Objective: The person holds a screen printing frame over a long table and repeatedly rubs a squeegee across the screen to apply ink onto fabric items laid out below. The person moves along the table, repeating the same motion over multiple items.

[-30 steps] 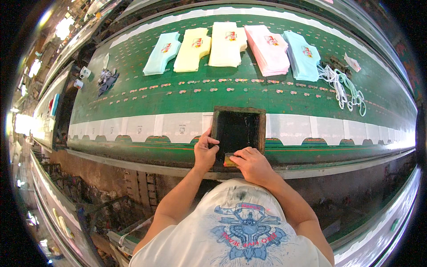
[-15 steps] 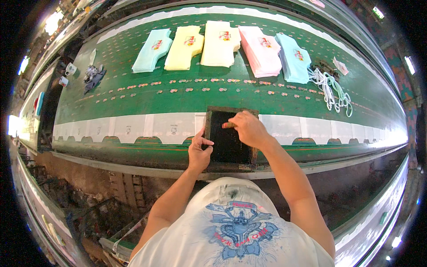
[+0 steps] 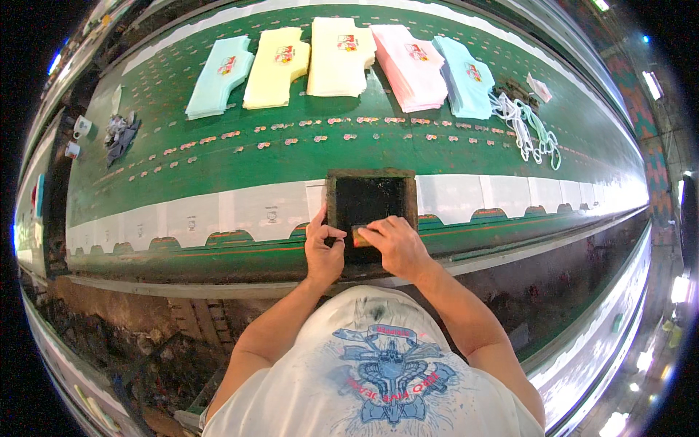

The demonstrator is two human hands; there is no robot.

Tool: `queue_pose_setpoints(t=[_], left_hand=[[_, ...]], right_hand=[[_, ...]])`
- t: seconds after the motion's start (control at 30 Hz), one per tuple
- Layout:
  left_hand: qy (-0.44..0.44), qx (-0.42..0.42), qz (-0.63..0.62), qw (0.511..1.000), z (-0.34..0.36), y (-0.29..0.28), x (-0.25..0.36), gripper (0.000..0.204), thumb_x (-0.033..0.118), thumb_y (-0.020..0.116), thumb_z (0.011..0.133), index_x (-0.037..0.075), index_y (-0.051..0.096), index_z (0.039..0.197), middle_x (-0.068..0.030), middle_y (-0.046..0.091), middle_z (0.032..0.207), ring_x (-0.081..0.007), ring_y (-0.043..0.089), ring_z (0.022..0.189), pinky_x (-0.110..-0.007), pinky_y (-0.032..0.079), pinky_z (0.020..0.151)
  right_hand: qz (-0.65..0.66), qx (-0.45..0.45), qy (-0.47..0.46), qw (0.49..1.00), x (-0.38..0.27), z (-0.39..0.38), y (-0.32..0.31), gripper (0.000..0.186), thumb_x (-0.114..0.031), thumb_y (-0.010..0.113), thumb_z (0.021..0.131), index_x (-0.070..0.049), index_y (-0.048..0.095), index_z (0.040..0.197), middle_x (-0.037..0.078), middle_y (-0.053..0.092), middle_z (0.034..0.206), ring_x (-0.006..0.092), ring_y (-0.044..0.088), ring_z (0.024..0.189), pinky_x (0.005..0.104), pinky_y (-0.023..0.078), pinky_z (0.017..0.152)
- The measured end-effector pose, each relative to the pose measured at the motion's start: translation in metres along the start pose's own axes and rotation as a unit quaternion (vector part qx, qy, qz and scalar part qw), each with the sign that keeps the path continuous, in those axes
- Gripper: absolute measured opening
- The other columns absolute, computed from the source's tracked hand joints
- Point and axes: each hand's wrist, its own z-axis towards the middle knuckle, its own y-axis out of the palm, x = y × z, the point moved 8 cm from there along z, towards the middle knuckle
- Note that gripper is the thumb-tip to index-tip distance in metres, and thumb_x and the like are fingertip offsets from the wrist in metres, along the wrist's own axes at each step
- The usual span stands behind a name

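Observation:
A dark, wood-framed printing screen lies over the row of white fabric pieces along the table's near edge. My left hand grips the screen's left side, its index finger stretched along the frame and the thumb bent inward. In my right hand is a small squeegee, pinched between fingers and thumb. The squeegee rests low on the black mesh, near my body. My fingers partly cover it, and the cloth under the screen is hidden.
Several stacks of folded cloth in blue, yellow, cream and pink lie across the green table. White cords are bundled at the right. A grey rag and white cups are at the left.
My right hand has drawn the squeegee from the far part of the screen down toward me. My left hand stays at the frame's left side. The whole view has shifted slightly.

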Motion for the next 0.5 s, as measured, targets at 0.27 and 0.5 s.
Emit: queue_pose_setpoints(t=[0.27,0.5], left_hand=[[0.009,-0.008,0.015,1.000,0.001,-0.002,0.002,0.022,-0.011,0.073,0.082,0.007,0.076,0.093,-0.0276,0.054,0.171,-0.0407,0.052,0.158,-0.049,0.038,0.130],[0.005,0.007,0.010,1.000,0.001,0.000,0.003,0.025,-0.015,0.071,0.079,0.006,0.076,0.092,-0.0292,0.056,0.169,-0.0413,0.053,0.156,-0.049,0.040,0.129]], right_hand=[[0.047,-0.056,0.043,0.996,-0.021,-0.033,0.012,0.044,-0.016,0.077,0.094,-0.007,0.077,0.137,0.013,0.071,0.133,0.0349,0.065,0.122,0.0496,0.054,0.109],[0.083,0.102,0.105,0.986,0.005,-0.064,-0.024,0.049,-0.022,0.089,0.091,-0.007,0.077,0.135,0.016,0.070,0.142,0.0411,0.063,0.136,0.0528,0.052,0.115]])
